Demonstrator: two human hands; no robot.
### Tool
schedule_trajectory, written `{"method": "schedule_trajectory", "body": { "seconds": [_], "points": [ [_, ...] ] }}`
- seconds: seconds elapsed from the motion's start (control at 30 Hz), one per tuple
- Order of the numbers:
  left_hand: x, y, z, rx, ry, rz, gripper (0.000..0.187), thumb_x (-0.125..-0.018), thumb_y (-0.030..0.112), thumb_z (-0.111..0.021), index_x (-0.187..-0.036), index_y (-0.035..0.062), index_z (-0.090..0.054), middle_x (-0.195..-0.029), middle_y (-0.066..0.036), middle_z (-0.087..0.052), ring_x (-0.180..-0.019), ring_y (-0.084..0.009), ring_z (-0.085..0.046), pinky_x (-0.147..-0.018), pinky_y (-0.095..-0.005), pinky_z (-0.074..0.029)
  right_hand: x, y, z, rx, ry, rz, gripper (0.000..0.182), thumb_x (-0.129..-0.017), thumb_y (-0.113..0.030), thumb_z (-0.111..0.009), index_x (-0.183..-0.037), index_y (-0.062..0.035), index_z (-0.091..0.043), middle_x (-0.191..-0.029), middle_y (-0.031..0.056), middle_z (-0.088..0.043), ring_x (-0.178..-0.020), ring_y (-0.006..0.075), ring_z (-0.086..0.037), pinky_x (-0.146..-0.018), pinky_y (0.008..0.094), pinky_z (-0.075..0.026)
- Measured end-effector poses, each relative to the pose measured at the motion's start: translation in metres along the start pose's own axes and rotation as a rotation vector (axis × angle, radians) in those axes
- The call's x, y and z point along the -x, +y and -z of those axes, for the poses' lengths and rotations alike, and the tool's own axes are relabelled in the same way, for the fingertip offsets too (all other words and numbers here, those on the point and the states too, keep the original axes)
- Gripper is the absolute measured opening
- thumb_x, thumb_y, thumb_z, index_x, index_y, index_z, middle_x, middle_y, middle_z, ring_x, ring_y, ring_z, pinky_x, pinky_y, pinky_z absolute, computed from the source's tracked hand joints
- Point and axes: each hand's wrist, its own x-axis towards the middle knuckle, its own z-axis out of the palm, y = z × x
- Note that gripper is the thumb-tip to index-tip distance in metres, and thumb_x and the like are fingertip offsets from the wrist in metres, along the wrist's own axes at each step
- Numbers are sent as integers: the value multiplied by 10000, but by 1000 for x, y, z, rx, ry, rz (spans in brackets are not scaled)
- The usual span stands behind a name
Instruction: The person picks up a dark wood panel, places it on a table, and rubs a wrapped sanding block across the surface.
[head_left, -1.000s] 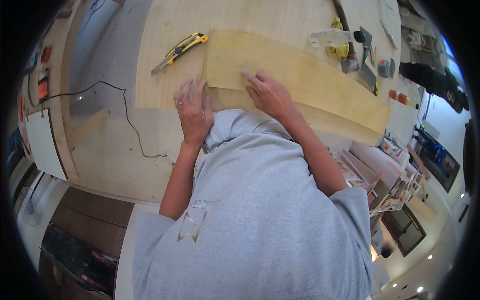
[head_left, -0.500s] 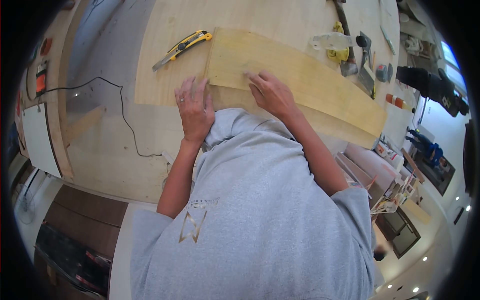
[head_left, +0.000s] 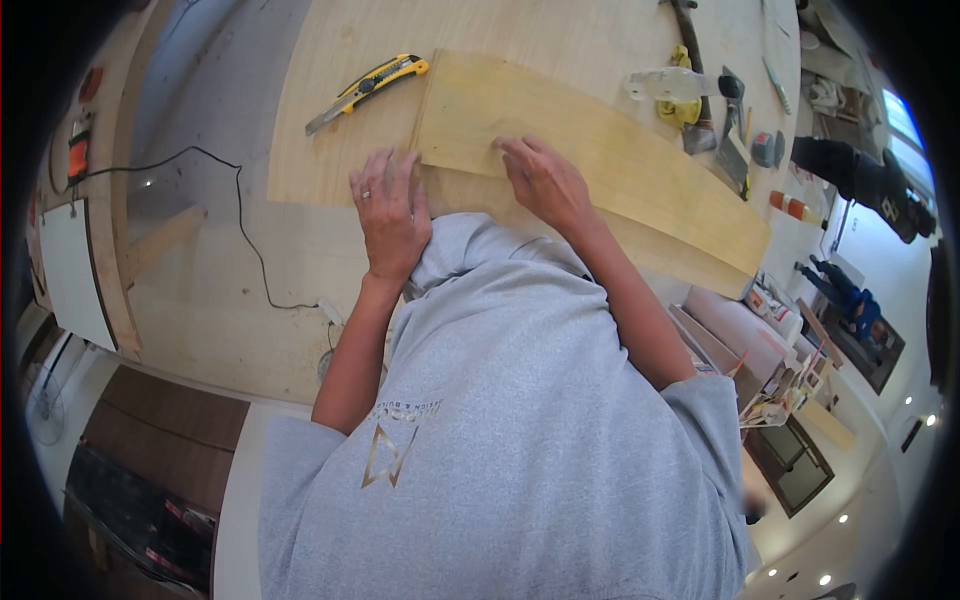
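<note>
A long yellowish strip of wood veneer lies across a paler wooden sheet in front of me. My right hand rests on the strip's near edge, fingers bent but apart, with the fingertips on its surface. Beside the strip's left end is my left hand, a ring on one finger. Its fingers are spread, and their tips reach the sheet near the strip's corner. Neither hand grips anything. A yellow utility knife, blade out, lies beyond my left hand.
At the right lie a clear plastic bottle, a hammer, a putty knife and a tape measure. A black cable crosses the left side. Another person is in the background at right.
The view has shifted slightly. Both hands stay almost where they were, with the right fingers still on the veneer strip.
</note>
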Motion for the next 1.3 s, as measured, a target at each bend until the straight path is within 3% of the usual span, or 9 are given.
{"method": "schedule_trajectory", "body": {
  "seconds": [0.47, 0.67, 0.77, 1.07, 1.17, 1.3],
  "points": [
    [2, -2, -4, 17, 2, 27, 529, -950, 115, -716, -1465, 158, -603, -1534, -129, -499, -1505, -327, -412, -1281, -576, -238, -3, 6, -3, -130, 2, -12, 255, -1008, -158, -597, -1248, -146, -683, -1154, 130, -723, -983, 389, -707, -817, 477, -572],
    [3, -4, -5, 29, 8, 24, 537, -951, 117, -716, -1474, 163, -599, -1536, -129, -501, -1506, -329, -411, -1284, -576, -235, 0, 11, -4, -142, -76, -28, 254, -989, -136, -598, -1220, -127, -704, -1127, 150, -735, -982, 392, -709, -821, 475, -570],
    [3, -5, -6, 30, 6, 29, 539, -953, 116, -714, -1477, 161, -598, -1535, -131, -504, -1506, -334, -410, -1287, -576, -231, -4, 1, 5, -179, -53, -133, 244, -981, -130, -610, -1200, -115, -716, -1100, 154, -740, -968, 397, -713, -820, 475, -566],
    [1, -3, -5, 18, 12, 35, 535, -952, 108, -710, -1473, 155, -603, -1532, -139, -512, -1505, -349, -413, -1295, -583, -232, -6, 10, 0, -137, -100, -55, 209, -989, -121, -615, -1163, -101, -729, -1101, 162, -754, -962, 384, -721, -830, 461, -568],
    [3, -5, -7, 30, 14, 32, 546, -950, 107, -711, -1482, 158, -598, -1535, -137, -511, -1507, -350, -410, -1297, -581, -228, -7, 13, -2, -171, -6, -27, 184, -996, -104, -650, -1153, -61, -736, -1104, 154, -762, -843, 322, -714, -783, 391, -562],
    [3, -5, -6, 35, 7, 30, 554, -949, 109, -712, -1488, 159, -595, -1541, -135, -509, -1512, -349, -402, -1299, -581, -223, -14, 0, 8, -209, -43, -98, 193, -982, -123, -615, -1128, -90, -737, -1093, 164, -754, -941, 382, -722, -831, 449, -567]
  ]
}}
